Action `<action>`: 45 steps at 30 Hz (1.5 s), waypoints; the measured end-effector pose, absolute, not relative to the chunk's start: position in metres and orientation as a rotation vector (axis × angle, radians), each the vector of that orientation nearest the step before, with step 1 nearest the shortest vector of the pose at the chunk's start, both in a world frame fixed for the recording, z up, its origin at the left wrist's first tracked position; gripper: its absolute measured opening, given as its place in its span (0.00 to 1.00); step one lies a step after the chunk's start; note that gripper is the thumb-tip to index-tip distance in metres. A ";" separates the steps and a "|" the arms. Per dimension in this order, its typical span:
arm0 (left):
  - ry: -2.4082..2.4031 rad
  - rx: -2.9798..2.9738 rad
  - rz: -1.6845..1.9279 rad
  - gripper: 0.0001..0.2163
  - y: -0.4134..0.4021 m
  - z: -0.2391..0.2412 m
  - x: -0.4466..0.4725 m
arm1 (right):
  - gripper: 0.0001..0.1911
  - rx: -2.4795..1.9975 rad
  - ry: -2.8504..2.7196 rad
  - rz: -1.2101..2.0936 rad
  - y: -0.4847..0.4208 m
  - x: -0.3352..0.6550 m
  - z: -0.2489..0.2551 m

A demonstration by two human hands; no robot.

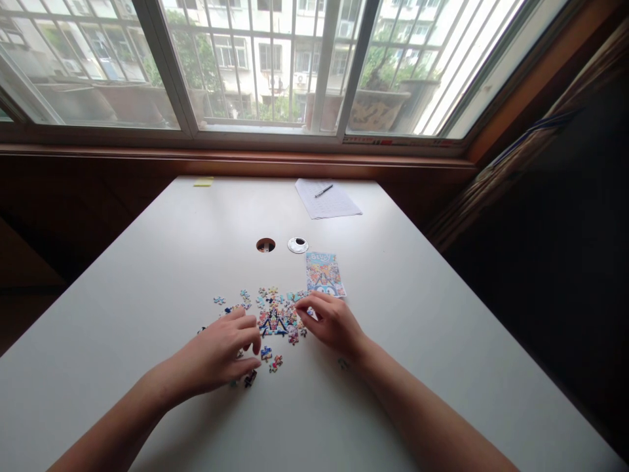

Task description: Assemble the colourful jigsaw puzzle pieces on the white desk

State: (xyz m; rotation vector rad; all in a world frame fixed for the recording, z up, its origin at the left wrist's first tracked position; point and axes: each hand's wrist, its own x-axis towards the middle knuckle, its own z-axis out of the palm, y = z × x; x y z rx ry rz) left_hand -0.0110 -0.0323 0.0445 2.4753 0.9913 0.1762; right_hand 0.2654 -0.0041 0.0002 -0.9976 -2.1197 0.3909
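A partly joined jigsaw puzzle [274, 322] lies on the white table, with dark V-shaped lines in its picture. Loose jigsaw pieces [276, 363] are scattered around it. To the left of the puzzle, my left hand [226, 347] hovers over several pieces, its fingers curved and the thumb apart, with nothing visible between them. My right hand [331, 321] is at the puzzle's right edge, thumb and forefinger tips pinched together; what they hold, if anything, is too small to tell. Just beyond that hand lies a colourful picture card [324, 272], its near edge partly covered by my fingers.
The white table [147, 275] has an open round hole [266, 245] and a silver round cover [297, 245] beside it. Farther back are paper sheets [327, 200] with a pen [324, 191] and a yellow sticky note [203, 181]. A barred window and a curtain border the table.
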 end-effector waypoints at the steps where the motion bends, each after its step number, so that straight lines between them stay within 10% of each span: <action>1: 1.023 2.500 0.200 0.03 -0.033 0.042 -0.011 | 0.05 -0.999 -2.120 0.391 -0.004 0.265 0.000; 45: 1.179 2.752 0.334 0.04 -0.032 0.022 -0.020 | 0.05 -0.975 -2.166 0.445 -0.003 0.267 -0.002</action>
